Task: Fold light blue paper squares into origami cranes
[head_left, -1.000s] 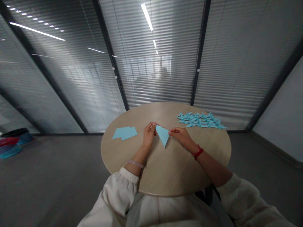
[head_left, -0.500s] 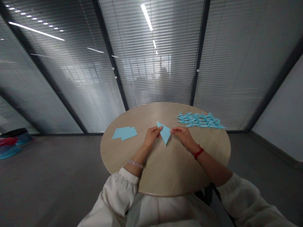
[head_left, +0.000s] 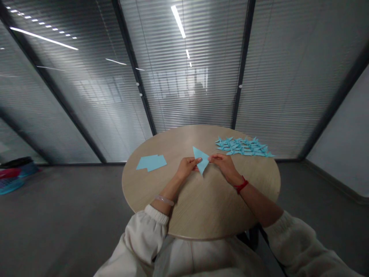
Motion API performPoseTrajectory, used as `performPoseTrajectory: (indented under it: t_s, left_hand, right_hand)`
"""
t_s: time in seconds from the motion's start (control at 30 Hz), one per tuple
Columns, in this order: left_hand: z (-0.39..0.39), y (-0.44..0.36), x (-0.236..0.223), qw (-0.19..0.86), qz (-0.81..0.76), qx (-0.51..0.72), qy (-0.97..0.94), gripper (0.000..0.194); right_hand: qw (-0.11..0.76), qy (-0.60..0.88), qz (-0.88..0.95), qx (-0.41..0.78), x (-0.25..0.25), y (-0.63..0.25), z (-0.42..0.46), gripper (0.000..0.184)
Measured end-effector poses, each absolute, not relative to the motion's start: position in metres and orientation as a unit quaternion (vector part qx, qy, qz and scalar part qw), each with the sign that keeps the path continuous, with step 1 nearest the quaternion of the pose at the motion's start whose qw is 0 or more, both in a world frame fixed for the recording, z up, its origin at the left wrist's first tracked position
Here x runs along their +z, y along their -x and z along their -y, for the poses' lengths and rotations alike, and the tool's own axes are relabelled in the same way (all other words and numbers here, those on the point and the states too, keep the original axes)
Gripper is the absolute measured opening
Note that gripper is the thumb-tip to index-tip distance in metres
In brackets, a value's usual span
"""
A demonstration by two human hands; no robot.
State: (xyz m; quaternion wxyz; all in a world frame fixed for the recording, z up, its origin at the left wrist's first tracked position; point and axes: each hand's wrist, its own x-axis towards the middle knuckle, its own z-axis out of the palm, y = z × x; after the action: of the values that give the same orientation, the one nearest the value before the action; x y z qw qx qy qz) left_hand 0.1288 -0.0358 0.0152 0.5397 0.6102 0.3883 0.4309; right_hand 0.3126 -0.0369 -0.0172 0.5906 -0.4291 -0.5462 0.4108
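Observation:
A folded piece of light-blue origami paper [head_left: 203, 164], triangular in outline, is held up over the middle of the table. My left hand [head_left: 187, 168] pinches its left side, thumb on the front face and the other fingers behind it. At the paper's right corner, my right hand [head_left: 226, 166] is closed, with thumb and forefinger gripping the edge. The fingers behind the paper are partly hidden.
The round wooden table [head_left: 198, 215] stands before me. Flat blue paper sheets [head_left: 151, 162] lie overlapping at its left. Rows of folded blue paper cranes [head_left: 243, 147] sit at the back right. Baskets [head_left: 11, 179] rest on the floor far left.
My left hand has shifted slightly right along the paper, its thumb now lower and nearer the middle. The paper has tilted a little. My right hand stays at the right corner.

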Motion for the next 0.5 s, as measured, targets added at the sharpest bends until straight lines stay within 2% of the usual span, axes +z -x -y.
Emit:
performPoseTrajectory:
  t_s: [0.5]
  left_hand:
    - [0.0396,-0.1271,0.0106,0.57,-0.361,0.366,-0.64,0.051]
  right_hand:
    - [0.612,0.435,0.55,0.367,-0.0228,-0.3137,0.0309,0.037]
